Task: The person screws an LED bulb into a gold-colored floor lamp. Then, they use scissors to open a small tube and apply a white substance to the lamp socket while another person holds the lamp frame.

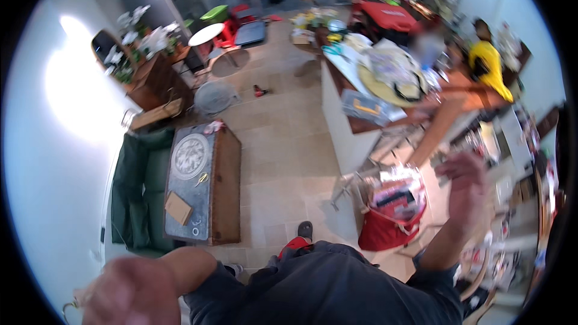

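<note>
My left hand (132, 292) is raised at the lower left, close to the camera and smeared by motion, so its fingers cannot be made out. Nothing shows in it. On the right, my right hand (463, 186) is lifted in the air, also blurred, with its fingers stretched out to the left and nothing visible in them. Below and left of that hand stands a red bag (390, 229) filled with packets and other items. Neither hand visibly touches anything.
A brown chest (226, 183) with a grey top stands left, beside a green sofa (129, 192). On it lie a round tray (191, 156), scissors (201, 179) and a cardboard box (178, 207). A cluttered counter (337, 123) stands right. A red tool (259, 91) lies on the floor.
</note>
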`<state>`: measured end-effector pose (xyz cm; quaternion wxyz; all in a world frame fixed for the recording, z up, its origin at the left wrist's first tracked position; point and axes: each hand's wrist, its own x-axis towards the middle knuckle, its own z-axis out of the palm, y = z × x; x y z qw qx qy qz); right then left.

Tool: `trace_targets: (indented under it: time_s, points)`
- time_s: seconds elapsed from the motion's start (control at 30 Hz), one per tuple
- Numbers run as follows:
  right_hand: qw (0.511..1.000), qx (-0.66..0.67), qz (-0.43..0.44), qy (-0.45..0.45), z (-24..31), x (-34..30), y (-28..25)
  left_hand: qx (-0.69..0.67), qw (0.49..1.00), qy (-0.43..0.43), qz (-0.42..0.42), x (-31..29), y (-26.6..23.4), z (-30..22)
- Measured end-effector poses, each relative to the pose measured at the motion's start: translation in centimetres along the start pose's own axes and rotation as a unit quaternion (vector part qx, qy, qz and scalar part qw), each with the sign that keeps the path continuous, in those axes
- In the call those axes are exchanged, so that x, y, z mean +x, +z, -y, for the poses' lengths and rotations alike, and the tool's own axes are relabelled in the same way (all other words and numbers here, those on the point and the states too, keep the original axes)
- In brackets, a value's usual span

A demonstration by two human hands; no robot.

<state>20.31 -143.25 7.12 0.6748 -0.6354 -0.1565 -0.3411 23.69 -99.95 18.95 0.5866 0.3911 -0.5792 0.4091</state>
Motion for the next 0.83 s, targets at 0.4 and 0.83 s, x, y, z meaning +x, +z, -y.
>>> trace_targets:
  time_s: [0.4, 0.83]
  points:
    - [0.929, -0.044, -0.046, 0.365, -26.8, 7.1, 16.1, 0.134, 0.774, -0.576, -0.225, -20.6, -17.7, 13.9]
    - [0.904, 0.000, 0.159, 0.396, -49.3, 25.6, 28.8, 0.258, 0.656, -0.703, 0.092, -24.2, -28.3, 44.3]
